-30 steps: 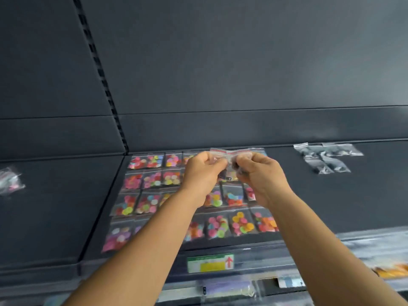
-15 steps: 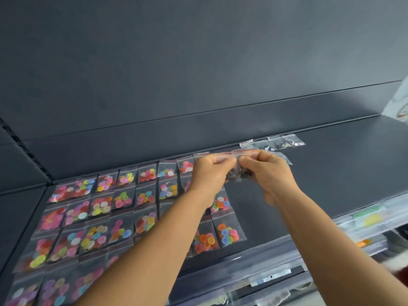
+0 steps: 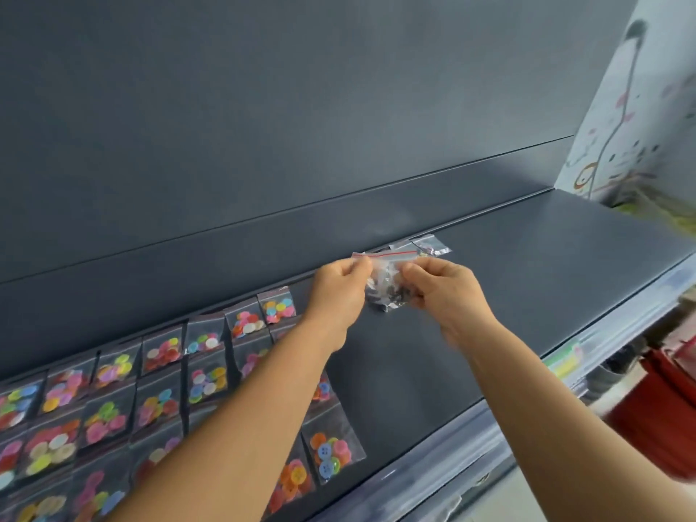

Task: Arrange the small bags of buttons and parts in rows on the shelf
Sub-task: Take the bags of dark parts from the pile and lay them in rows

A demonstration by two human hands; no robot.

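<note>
A clear bag of small dark parts (image 3: pixel 386 288) with a red zip strip hangs above the dark shelf (image 3: pixel 527 280). My left hand (image 3: pixel 339 292) pinches its top left corner. My right hand (image 3: pixel 444 292) pinches its right side. Rows of small bags of coloured buttons (image 3: pixel 158 393) cover the left part of the shelf, partly hidden by my left forearm. At the shelf's back edge, just behind my hands, lie a few clear bags of dark parts (image 3: pixel 429 244).
The shelf's back wall (image 3: pixel 301 145) is a plain dark panel. A clear plastic price rail (image 3: pixel 565 367) runs along the shelf's front edge. A patterned white panel (image 3: pixel 632 118) stands at the right end. Something red (image 3: pixel 659 408) sits below at the right.
My view has swung to the right, so the button bags now sit at the lower left. Both hands, still holding the bag of dark parts, have moved right, toward the clear bags at the back.
</note>
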